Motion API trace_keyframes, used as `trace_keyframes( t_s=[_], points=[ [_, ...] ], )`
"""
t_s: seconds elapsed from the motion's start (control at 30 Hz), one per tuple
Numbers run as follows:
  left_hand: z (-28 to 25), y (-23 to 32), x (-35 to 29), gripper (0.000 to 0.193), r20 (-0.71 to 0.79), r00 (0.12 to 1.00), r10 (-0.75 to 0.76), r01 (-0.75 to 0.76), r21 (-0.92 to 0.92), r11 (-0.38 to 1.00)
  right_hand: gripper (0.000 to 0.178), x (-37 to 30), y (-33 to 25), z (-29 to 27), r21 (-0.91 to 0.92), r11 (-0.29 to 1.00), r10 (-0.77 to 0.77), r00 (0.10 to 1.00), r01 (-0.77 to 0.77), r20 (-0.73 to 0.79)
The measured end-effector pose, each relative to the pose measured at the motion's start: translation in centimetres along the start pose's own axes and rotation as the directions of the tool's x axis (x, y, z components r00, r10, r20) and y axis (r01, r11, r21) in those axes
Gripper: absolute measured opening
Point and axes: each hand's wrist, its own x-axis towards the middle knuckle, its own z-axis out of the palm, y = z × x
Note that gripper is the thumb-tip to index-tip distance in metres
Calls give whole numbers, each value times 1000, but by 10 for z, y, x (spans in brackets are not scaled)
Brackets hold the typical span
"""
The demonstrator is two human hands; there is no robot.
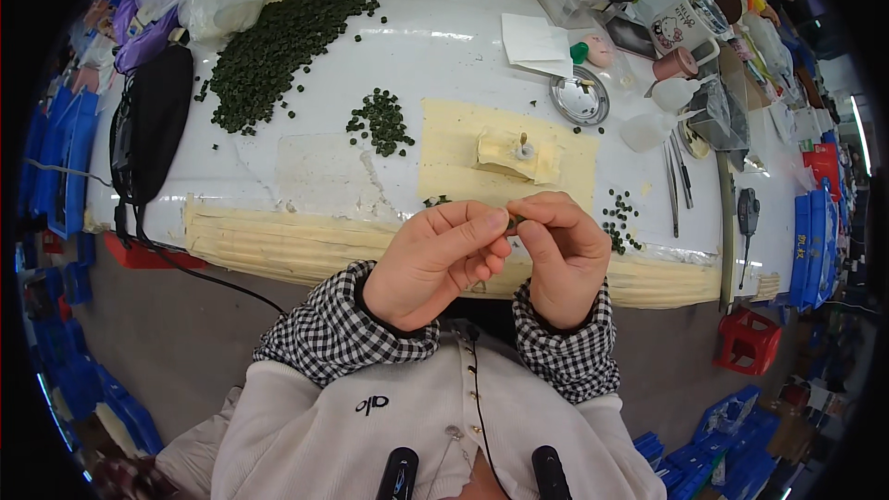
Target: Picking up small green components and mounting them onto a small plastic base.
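Just above the table's front edge, my left hand and my right hand meet fingertip to fingertip. Both are closed in a pinch on a small dark green piece, mostly covered by the fingers. Beyond them a block wrapped in yellow tape with a short brass-coloured pin on top stands on a yellow sheet. Several loose dark green pieces are scattered right of my right hand. A few more peek out behind my left hand.
A big heap of dark green pieces and a smaller pile lie at the left. Tweezers, a round metal dish and a white mug are on the right. A black pouch sits at the left edge.
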Motion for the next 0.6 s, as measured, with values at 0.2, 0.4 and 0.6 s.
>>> trace_keyframes(
  t_s=[0.2,0.4,0.6],
  points=[
    [0,-2,0,17,-16,1000,-20,19,-69,997,22,-3,3,1,-243,951,-193,981,193,24],
    [-5,-1,-1,18,29,999,-27,31,-135,990,25,2,-4,1,-518,721,-407,886,461,223],
    [-3,-1,-3,15,16,990,142,-142,34,989,24,4,-8,-5,-371,859,-293,933,352,207]
  ],
)
